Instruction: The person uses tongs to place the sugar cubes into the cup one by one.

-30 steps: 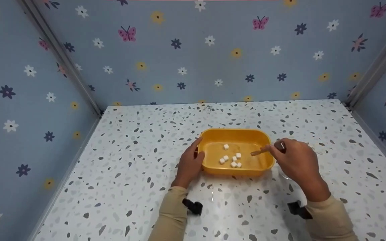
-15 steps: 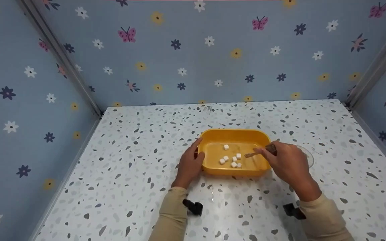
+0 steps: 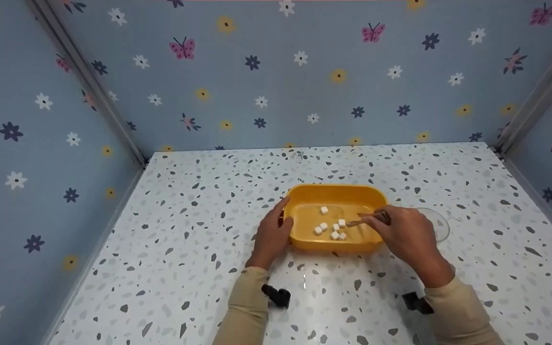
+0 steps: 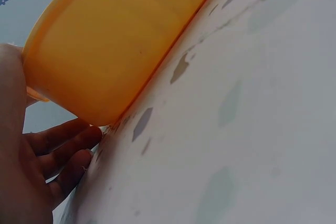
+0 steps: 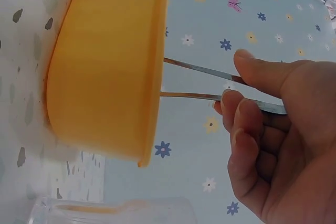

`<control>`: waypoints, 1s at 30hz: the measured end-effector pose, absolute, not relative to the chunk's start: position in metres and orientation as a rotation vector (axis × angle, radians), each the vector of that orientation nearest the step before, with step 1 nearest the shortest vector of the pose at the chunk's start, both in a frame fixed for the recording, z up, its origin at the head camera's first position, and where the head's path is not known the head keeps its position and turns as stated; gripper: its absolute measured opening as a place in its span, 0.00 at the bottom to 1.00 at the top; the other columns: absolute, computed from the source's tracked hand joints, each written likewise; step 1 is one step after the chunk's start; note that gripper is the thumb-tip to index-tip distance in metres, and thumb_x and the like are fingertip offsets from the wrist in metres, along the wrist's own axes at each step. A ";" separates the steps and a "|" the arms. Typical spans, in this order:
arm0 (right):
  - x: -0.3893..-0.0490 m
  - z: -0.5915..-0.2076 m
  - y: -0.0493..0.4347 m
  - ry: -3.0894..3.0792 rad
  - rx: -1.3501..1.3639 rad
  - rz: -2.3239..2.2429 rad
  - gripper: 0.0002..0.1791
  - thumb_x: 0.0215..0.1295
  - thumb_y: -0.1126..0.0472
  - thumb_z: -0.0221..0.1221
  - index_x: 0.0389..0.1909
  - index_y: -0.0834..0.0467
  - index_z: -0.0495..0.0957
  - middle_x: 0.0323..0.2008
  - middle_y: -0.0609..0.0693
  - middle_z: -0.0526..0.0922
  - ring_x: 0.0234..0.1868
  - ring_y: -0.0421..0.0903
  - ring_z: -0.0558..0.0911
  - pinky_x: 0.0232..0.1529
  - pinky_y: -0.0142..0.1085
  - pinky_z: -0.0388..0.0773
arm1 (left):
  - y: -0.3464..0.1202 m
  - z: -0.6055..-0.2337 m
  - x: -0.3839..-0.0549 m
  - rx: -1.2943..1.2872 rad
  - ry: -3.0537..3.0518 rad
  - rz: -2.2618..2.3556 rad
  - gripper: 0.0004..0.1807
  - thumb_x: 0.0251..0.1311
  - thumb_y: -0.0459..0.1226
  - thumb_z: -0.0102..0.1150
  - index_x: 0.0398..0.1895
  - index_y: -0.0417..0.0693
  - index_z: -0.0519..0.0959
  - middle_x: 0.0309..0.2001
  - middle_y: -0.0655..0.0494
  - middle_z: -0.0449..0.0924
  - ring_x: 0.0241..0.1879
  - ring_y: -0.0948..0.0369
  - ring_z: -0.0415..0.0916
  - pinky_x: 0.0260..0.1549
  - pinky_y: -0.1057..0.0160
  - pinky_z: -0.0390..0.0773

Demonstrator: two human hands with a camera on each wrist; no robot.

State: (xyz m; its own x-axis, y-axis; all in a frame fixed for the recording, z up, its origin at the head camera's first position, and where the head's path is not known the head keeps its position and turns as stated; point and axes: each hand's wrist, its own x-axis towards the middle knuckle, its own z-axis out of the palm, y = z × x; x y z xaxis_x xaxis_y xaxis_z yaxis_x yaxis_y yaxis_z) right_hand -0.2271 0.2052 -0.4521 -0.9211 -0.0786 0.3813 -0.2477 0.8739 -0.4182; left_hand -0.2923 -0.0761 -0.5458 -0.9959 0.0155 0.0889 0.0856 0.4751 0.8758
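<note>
A yellow plastic tray [image 3: 333,247] stands on the speckled tabletop with several small white cubes [image 3: 335,227] inside. My left hand [image 3: 272,239] holds its left end at the rim; in the left wrist view, the other fingers [image 4: 71,142] curl loosely beside the tray's lower corner. My right hand [image 3: 410,235] grips metal tongs [image 3: 382,217] over the tray's right side. Their two spread arms [image 5: 202,69] run between thumb and fingers and pass behind the tray wall in the right wrist view. In the head view, the tips lie just right of the cubes, apparently with nothing between them.
A clear round container [image 3: 441,225] stands right of the tray, partly behind the right hand; its side [image 5: 115,211] shows low in the right wrist view. Flowered blue walls [image 3: 276,96] enclose the table at the back and sides.
My right hand has moved left with the tongs, bringing their tips close to the cubes. More of the clear container shows now. My left hand and the tray have stayed put.
</note>
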 end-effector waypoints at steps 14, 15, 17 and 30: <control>-0.231 -0.463 0.199 -2.684 0.261 0.649 0.20 0.61 0.46 0.69 0.21 0.55 0.77 0.13 0.44 0.63 0.17 0.43 0.64 0.20 0.37 0.59 | -0.076 -0.547 -0.293 -0.088 -2.634 -1.557 0.31 0.69 0.43 0.49 0.76 0.68 0.63 0.59 0.57 0.76 0.51 0.60 0.73 0.55 0.55 0.72; -0.232 -0.464 0.198 -2.684 0.259 0.652 0.20 0.61 0.46 0.69 0.21 0.55 0.77 0.13 0.44 0.63 0.17 0.43 0.64 0.20 0.37 0.60 | -0.076 -0.547 -0.293 -0.087 -2.635 -1.559 0.31 0.70 0.43 0.49 0.76 0.68 0.63 0.59 0.57 0.76 0.51 0.60 0.73 0.56 0.55 0.72; -0.232 -0.466 0.197 -2.680 0.257 0.652 0.20 0.61 0.46 0.69 0.21 0.56 0.77 0.13 0.44 0.63 0.17 0.43 0.64 0.20 0.37 0.60 | -0.075 -0.547 -0.293 -0.083 -2.637 -1.562 0.31 0.70 0.43 0.49 0.76 0.68 0.63 0.60 0.58 0.75 0.52 0.60 0.73 0.56 0.55 0.72; -0.237 -0.476 0.196 -2.612 0.298 0.651 0.18 0.60 0.48 0.71 0.33 0.62 0.87 0.16 0.45 0.73 0.18 0.44 0.67 0.21 0.38 0.63 | -0.075 -0.546 -0.293 -0.086 -2.636 -1.571 0.31 0.70 0.43 0.50 0.76 0.70 0.63 0.64 0.57 0.73 0.55 0.59 0.72 0.59 0.53 0.70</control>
State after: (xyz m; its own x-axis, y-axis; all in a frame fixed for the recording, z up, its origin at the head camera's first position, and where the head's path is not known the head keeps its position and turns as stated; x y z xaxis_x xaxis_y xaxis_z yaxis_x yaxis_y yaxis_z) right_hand -0.2369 0.1961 -0.4757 -0.8844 -0.1014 0.4556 -0.3035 0.8666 -0.3962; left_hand -0.2927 -0.0750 -0.5465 -0.9959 0.0118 0.0899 0.0847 0.4754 0.8757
